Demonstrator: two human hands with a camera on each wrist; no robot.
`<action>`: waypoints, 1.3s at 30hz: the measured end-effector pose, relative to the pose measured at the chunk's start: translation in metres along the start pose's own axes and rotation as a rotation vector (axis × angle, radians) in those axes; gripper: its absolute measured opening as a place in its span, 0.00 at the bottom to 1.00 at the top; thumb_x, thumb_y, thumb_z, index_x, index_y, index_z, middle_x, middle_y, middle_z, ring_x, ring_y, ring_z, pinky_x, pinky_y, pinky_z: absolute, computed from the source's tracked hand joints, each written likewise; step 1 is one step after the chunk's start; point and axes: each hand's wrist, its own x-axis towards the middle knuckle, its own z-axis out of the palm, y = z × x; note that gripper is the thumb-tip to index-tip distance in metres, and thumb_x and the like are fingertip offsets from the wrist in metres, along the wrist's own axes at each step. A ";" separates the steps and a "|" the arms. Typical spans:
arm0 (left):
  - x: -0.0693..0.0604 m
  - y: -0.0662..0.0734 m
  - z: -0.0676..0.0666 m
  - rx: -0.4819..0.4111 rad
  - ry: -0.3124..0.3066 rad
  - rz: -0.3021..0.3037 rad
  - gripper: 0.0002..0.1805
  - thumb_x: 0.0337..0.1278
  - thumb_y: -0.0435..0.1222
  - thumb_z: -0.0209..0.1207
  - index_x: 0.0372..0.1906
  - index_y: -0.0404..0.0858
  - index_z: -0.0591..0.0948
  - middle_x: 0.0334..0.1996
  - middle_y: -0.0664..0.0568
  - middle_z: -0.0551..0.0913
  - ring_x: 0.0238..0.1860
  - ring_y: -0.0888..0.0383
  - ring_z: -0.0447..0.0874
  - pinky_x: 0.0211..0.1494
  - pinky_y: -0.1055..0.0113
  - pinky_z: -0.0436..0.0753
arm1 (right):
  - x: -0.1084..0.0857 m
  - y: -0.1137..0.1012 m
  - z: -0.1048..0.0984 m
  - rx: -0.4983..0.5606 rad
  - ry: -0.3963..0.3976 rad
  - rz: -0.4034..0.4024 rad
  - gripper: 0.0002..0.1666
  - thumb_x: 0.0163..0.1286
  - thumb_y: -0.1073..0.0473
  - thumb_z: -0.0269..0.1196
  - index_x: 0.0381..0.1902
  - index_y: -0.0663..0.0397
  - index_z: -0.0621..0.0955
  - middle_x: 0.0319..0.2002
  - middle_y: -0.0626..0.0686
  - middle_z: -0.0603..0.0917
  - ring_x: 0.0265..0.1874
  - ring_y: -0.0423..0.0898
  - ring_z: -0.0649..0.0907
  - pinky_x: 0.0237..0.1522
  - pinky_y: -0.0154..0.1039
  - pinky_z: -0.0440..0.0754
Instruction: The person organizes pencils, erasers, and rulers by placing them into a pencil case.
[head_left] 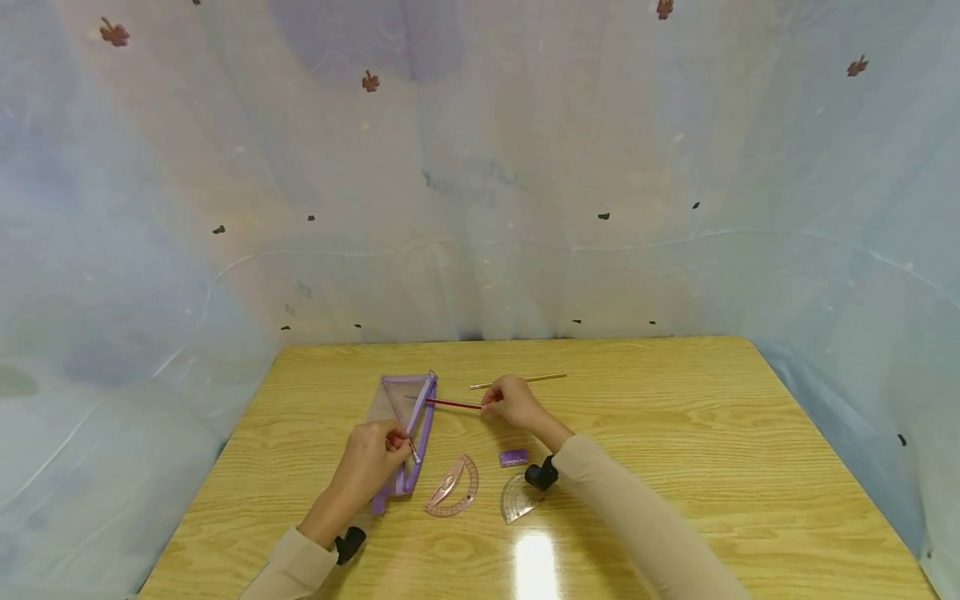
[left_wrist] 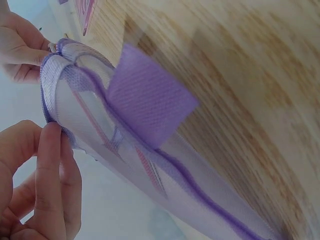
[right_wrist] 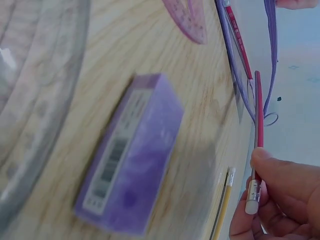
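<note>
A purple mesh pouch (head_left: pixel 390 400) lies at the left of the table with its zipped edge parted toward the right. My left hand (head_left: pixel 372 454) pinches the near part of that edge; in the left wrist view its fingers hold the pouch (left_wrist: pixel 145 100) rim. With thumb and fingertips my right hand (head_left: pixel 513 402) grips a red pencil (head_left: pixel 457 404) near its eraser end, the other end reaching into the pouch opening. Another red pencil (right_wrist: pixel 239 42) shows within the pouch in the right wrist view.
A yellow pencil (head_left: pixel 546 377) lies behind my right hand. Nearer are a purple eraser (head_left: pixel 513 457), a pink protractor (head_left: pixel 470 486) and a clear protractor (head_left: pixel 517 500), partly under my right wrist. A pale curtain (head_left: pixel 480 183) hangs behind the table.
</note>
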 end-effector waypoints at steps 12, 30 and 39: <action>0.002 0.000 0.002 -0.011 0.003 -0.001 0.08 0.49 0.22 0.68 0.24 0.37 0.84 0.21 0.56 0.80 0.22 0.66 0.77 0.25 0.74 0.78 | 0.005 -0.010 0.008 0.021 0.038 0.025 0.04 0.61 0.72 0.69 0.27 0.66 0.86 0.24 0.54 0.85 0.22 0.38 0.76 0.26 0.30 0.74; -0.001 -0.002 0.003 0.003 0.010 -0.004 0.10 0.48 0.22 0.68 0.23 0.38 0.82 0.20 0.57 0.79 0.22 0.66 0.77 0.24 0.75 0.78 | 0.013 -0.021 0.032 0.078 0.081 0.081 0.05 0.61 0.72 0.69 0.26 0.67 0.86 0.23 0.54 0.84 0.21 0.38 0.74 0.24 0.29 0.73; 0.000 -0.002 0.002 0.010 0.015 0.009 0.09 0.48 0.22 0.67 0.23 0.38 0.83 0.20 0.57 0.79 0.22 0.66 0.76 0.24 0.74 0.78 | 0.014 -0.027 0.037 0.071 0.079 0.077 0.06 0.61 0.70 0.70 0.25 0.67 0.86 0.22 0.54 0.84 0.20 0.39 0.75 0.23 0.29 0.73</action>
